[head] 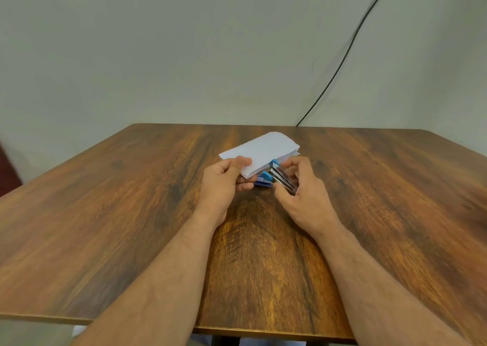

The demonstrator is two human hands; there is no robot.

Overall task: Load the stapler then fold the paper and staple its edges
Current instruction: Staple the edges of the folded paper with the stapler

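Note:
A folded white paper (263,149) is held a little above the wooden table (131,214), near its middle. My left hand (224,185) pinches the paper's near left corner between thumb and fingers. My right hand (303,190) grips a blue and metal stapler (280,177), whose jaws sit around the paper's near right edge. A small blue box (263,182) lies on the table just under the paper, between my hands, partly hidden.
A black cable (342,63) runs down the pale wall to the table's far edge. A dark red object (8,169) shows at the left border. Bare tabletop stretches to both sides and towards me.

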